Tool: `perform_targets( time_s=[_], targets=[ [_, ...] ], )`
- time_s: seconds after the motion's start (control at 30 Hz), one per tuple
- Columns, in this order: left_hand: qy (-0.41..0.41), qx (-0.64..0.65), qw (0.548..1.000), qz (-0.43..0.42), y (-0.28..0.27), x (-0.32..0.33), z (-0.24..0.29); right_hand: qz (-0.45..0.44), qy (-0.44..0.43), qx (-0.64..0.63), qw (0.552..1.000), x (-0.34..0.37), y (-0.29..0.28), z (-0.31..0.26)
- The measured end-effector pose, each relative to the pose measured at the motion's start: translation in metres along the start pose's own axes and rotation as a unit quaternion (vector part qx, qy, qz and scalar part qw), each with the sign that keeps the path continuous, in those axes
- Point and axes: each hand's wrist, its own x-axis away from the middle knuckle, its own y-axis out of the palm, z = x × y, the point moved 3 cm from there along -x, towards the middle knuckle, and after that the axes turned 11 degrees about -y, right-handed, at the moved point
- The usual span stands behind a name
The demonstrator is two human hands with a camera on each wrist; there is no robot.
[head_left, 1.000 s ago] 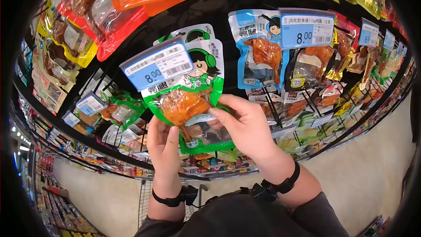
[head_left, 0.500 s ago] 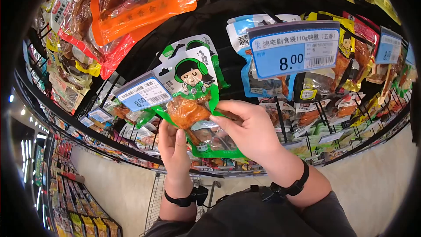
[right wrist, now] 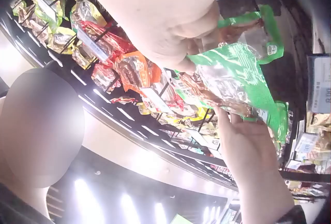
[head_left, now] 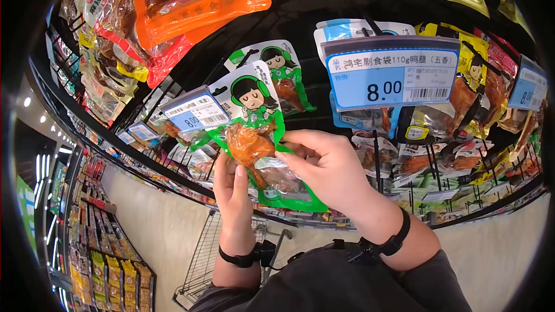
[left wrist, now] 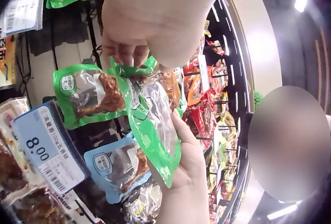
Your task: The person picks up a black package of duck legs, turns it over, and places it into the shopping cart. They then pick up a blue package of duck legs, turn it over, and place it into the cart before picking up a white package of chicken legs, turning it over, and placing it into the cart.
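The left hand curled narrowly against the lower left of the glossy, crinkled, green-edged plastic pouch, held up before the racks, whose right edge the right hand pinched between thumb and bent fingers.

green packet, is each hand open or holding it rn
Left hand: closed, fingers curled at the green packet's left edge.
Right hand: closed, pinching the same packet's right edge.
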Motion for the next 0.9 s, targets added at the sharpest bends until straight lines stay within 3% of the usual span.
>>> perform_targets(
  time_s=[0.13, 0.3, 0.37, 0.47, 0.57, 0.6, 0.9],
  targets=[
    [-0.009, 0.013, 1.0, 0.013, -0.002, 0.001, 0.001, -0.004, -0.018, 0.018, 1.0, -0.001, 0.002, -0.004],
    [-0.02, -0.002, 0.999, 0.028, -0.002, -0.003, 0.003, 0.015, 0.034, -0.059, 0.998, -0.001, 0.004, 0.012],
    [-0.037, -0.012, 0.999, -0.002, 0.002, -0.009, 0.008, -0.011, 0.024, -0.027, 0.999, -0.002, 0.002, 0.019],
    [-0.058, -0.031, 0.998, -0.012, 0.002, -0.021, 0.003, 0.036, -0.047, -0.019, 0.998, -0.002, 0.0, 0.031],
    [-0.037, -0.041, 0.998, -0.026, 0.005, -0.036, -0.002, 0.085, -0.024, -0.015, 0.996, -0.001, 0.002, 0.033],
    [-0.048, -0.044, 0.997, -0.034, 0.005, -0.04, -0.004, 0.067, -0.035, 0.067, 0.995, -0.001, -0.001, 0.035],
    [-0.017, -0.1, 0.993, -0.053, 0.013, -0.067, 0.001, 0.057, -0.075, 0.194, 0.977, -0.008, -0.001, 0.048]
  ],
)
